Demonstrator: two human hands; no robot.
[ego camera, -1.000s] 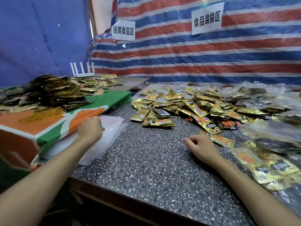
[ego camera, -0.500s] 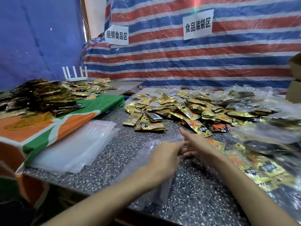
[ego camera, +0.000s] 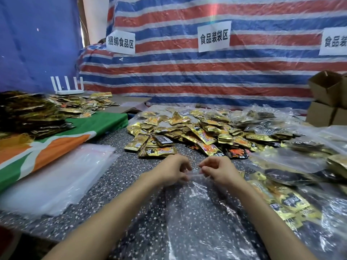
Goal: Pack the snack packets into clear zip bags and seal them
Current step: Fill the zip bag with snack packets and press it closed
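A person's left hand (ego camera: 174, 169) and right hand (ego camera: 217, 170) each pinch the mouth of a clear zip bag (ego camera: 197, 212). The fingers are curled on its top strip, and the two hands are close together but not touching. The bag lies empty on the worktop (ego camera: 116, 184) just in front of the person, its mouth turned toward a heap of gold snack packets (ego camera: 187, 132).

The bag's film is wrinkled and looks thin, limp and nearly weightless. It is likely to slip or cling, so the stiffer zip strip at the mouth seems the surest place to hold it and pull the two sides apart. The glossy packets appear light and flat and probably slide over one another. Each is best lifted by a sealed edge.

The worktop is hard, level, dark speckled stone. A stack of unused bags (ego camera: 62, 175) lies to the left and filled bags (ego camera: 281, 162) are piled to the right. A green and orange cloth (ego camera: 56, 143) carries a heap of darker packets (ego camera: 28, 113), with a white router (ego camera: 67, 87) behind it. A striped tarpaulin (ego camera: 187, 72) hung with paper signs (ego camera: 213, 36) closes the back, beside a blue sheet (ego camera: 37, 44). Cardboard boxes (ego camera: 326, 98) stand at far right.
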